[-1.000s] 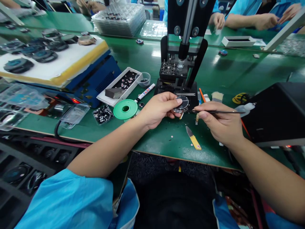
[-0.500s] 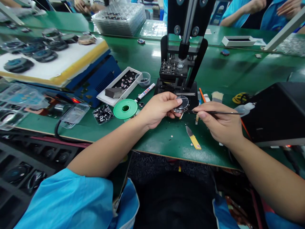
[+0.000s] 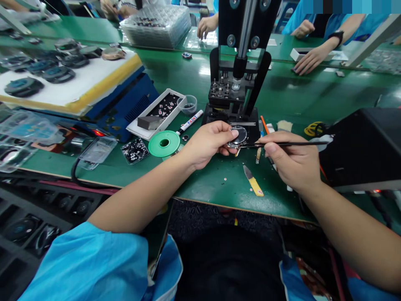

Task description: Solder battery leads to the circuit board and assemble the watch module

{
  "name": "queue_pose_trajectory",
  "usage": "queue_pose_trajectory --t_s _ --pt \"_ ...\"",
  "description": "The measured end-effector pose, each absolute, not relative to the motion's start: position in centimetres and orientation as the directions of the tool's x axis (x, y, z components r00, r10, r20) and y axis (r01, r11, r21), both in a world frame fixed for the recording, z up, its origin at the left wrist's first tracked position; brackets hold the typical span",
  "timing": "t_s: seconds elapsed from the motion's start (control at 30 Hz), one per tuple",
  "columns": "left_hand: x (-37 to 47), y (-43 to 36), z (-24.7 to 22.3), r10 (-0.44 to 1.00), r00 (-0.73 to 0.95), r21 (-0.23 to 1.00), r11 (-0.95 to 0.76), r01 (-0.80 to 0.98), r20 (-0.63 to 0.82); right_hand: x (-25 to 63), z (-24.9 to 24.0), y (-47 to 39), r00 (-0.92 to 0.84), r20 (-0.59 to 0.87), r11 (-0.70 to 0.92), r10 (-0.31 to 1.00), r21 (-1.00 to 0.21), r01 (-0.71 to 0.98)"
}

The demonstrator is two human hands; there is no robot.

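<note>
Gripped in the left hand point(image 3: 205, 144), a round, dark, glossy disc with a metallic rim point(image 3: 238, 136), held above the green table point(image 3: 203, 184), in front of a black press with a bright metal rod point(image 3: 226, 100). Fingers of that hand pinched on the disc, thumb across its upper face, other fingertips at the lower rim. In the right hand point(image 3: 293, 161), fingers closed on a slim, black, rod-like tool point(image 3: 294, 144), roughly level, tip at the lower right edge of the disc; exact contact at the tip too small to tell. Below the hands, flat on the table, a small knife with a yellow handle and grey blade point(image 3: 257, 186). Just beside the left forearm, a flat, round, green spool point(image 3: 156, 144); near it, a white marker lettered PAINT point(image 3: 191, 120) and a clear box of small black-and-white pieces point(image 3: 135, 150). Farther back, a long white tray point(image 3: 137, 130) with small parts and a dark grey block point(image 3: 149, 122) inside, and a clear round cup point(image 3: 189, 109) at its far end. Across the table, another person's hand with a black wristband point(image 3: 310, 61), palm down.
</note>
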State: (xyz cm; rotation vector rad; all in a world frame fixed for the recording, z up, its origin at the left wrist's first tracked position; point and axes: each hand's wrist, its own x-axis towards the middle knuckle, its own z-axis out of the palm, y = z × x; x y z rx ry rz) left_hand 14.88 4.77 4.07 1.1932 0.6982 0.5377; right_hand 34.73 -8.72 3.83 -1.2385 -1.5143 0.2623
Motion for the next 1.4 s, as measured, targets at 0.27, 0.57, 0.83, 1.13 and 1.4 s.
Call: queue_pose_trajectory --t_s 0.27,0.57,0.83,1.13,1.4 --pt "14.92 4.77 4.09 0.707 0.675 0.953 0.303 -0.020 -0.210 35.18 3.59 -8.43 0.181 0.610 0.418 0.771 -0.700 0.580" --pt "14.92 4.75 3.97 0.700 0.683 0.953 0.304 -0.017 -0.210 34.90 3.43 -8.30 0.069 0.668 0.524 0.741 -0.640 0.562" --pt "14.97 4.67 4.13 0.706 0.674 0.957 0.291 0.008 -0.220 34.95 3.40 -8.31 0.054 0.657 0.524 0.752 -0.646 0.556" --pt "14.94 4.61 4.24 0.712 0.666 0.958 0.286 0.012 -0.221 34.82 3.33 -8.26 0.050 0.657 0.528 0.753 -0.647 0.551" --pt "14.91 4.59 4.27 0.716 0.663 0.960 0.280 0.015 -0.219 34.79 3.35 -8.28 0.051 0.660 0.528 0.750 -0.642 0.556"
